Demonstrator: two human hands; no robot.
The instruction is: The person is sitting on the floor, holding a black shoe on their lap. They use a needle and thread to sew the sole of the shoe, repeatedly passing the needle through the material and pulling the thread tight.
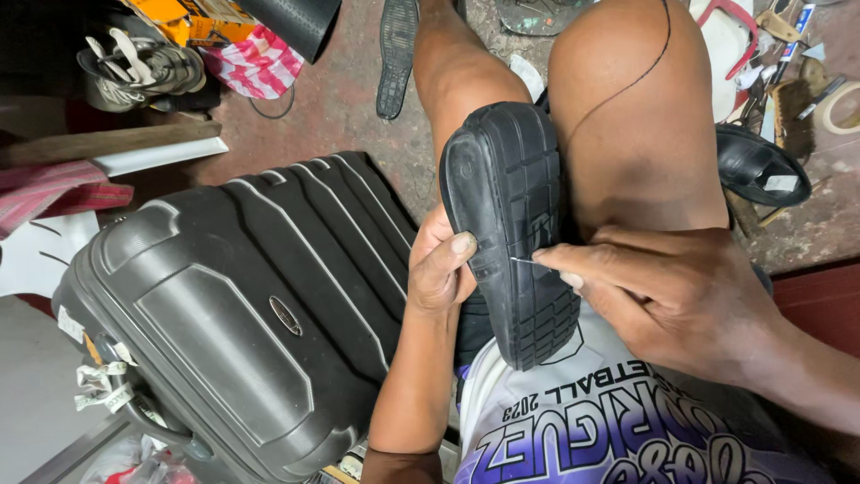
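Head view showed the left hand [439,269] clasping the upturned shoe [511,224], its length running knee-to-lap; the right hand [672,296] pinched a needle [528,262] at the sole's middle.

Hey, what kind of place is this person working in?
Probably a small shoe-repair stall. The left hand steadies a black shoe sole while the right hand pushes a needle into it. Loose sandals, a spare insole and a black shoe lie around on the floor.
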